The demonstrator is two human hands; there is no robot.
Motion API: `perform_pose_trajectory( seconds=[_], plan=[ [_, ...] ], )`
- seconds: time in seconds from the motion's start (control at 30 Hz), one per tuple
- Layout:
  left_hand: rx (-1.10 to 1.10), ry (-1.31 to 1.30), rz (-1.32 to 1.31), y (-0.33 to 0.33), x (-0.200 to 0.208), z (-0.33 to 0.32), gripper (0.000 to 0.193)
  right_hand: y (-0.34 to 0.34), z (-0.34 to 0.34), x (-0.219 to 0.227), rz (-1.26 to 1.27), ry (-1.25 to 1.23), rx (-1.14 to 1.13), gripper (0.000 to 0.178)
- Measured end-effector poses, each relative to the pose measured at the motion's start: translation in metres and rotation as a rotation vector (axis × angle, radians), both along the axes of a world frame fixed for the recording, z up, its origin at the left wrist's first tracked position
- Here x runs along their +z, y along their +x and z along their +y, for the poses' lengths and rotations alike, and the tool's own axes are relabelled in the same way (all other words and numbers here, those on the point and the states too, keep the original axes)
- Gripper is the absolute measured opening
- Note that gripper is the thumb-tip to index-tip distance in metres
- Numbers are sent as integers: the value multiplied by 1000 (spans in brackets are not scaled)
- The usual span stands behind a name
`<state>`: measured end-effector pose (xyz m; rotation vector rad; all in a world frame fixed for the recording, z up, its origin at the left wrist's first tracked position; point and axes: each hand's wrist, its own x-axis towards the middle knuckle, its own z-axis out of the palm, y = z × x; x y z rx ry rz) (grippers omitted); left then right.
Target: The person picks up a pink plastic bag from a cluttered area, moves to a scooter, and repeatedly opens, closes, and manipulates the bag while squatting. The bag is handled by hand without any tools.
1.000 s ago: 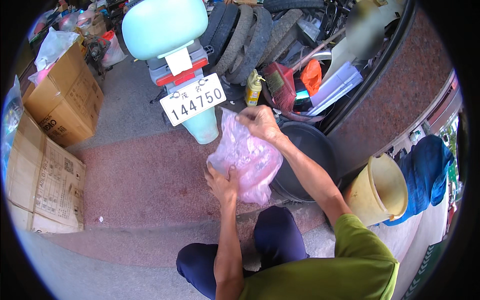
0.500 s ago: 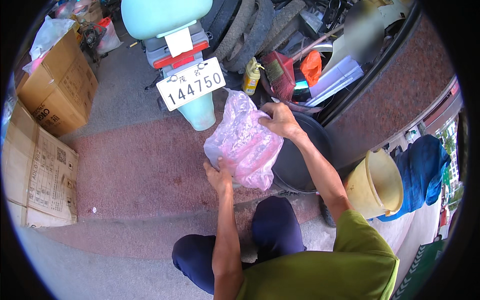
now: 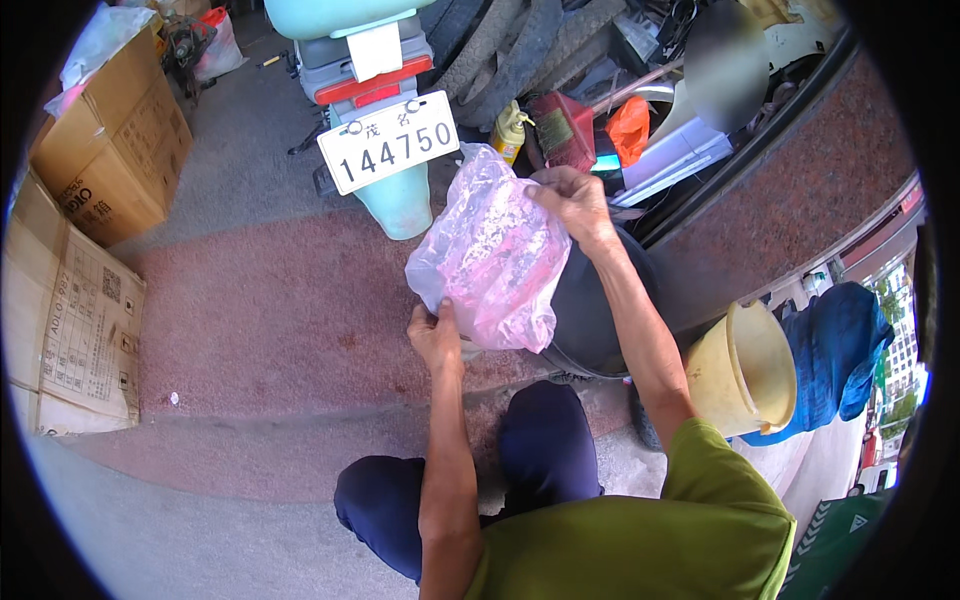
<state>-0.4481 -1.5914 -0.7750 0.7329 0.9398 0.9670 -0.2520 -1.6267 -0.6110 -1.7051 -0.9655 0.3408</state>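
Left grip (image 3: 437, 335) pinches the pink plastic bag (image 3: 495, 260) at near left; right grip (image 3: 578, 208) holds its far right edge

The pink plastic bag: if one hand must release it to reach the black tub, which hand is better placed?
Probably the right hand: it pinches the upper right of the pink plastic bag, nearer the black tub. The left hand grips the lower left, with the bag between it and the tub.

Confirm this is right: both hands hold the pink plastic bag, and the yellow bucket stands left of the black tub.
Wrong side: the head view shows the yellow bucket right of the black tub. The left hand and right hand do hold the pink plastic bag.
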Motion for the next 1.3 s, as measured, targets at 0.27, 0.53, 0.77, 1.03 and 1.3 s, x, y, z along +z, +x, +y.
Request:
perform_pose_trajectory(
  seconds=[0.27, 0.53, 0.77, 1.03, 1.3],
  plan=[
    [58, -161, -69, 2, 4, 4, 11, -88, -88, -16, -328, -13, -125, 70],
    [-2, -135, -36, -2, 4, 10, 24, -88, -82, -34, -131, -76, -194, 17],
    [84, -262, -38, -9, -5, 11, 20, -71, -70, -31, -75, 55, -233, 14],
    [-111, 495, 331, -9, 30, -17, 12, -52, -67, -28, 162, -16, -47, 49],
    [-100, 760, 330, -1, 58, -31, 34, -88, -90, -6, 39, -2, 70, 69]
  ],
)
